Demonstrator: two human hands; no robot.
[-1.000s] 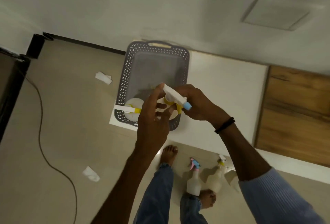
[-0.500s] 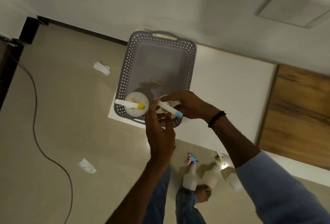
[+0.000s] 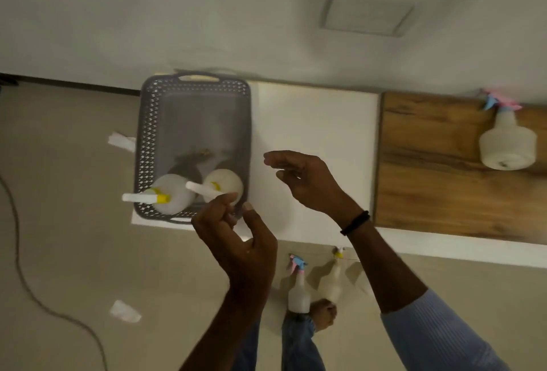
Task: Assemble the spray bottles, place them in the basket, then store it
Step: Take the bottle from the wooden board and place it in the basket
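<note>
A grey perforated basket (image 3: 148,145) rests on the left end of a white counter (image 3: 313,140). Two white spray bottles stand in its near end: one at the left (image 3: 171,197) with a yellow collar, one at the right (image 3: 223,182). My left hand (image 3: 236,237) hovers just in front of the basket's near right corner, fingers curled and holding nothing. To the right of the basket, my right hand (image 3: 307,181) floats above the counter with its fingers spread. Another white bottle (image 3: 507,143) with a pink and blue sprayer stands on the wooden surface at the far right.
Two more spray bottles (image 3: 299,287) (image 3: 333,279) stand on the floor by my feet. A wooden top (image 3: 429,163) adjoins the counter on the right. A dark cable (image 3: 17,252) and scraps of white paper (image 3: 124,311) lie on the floor at left.
The bottle that both hands held has been set down in the basket beside the first one. Both hands have let go; the right hand has drawn away to the right.
</note>
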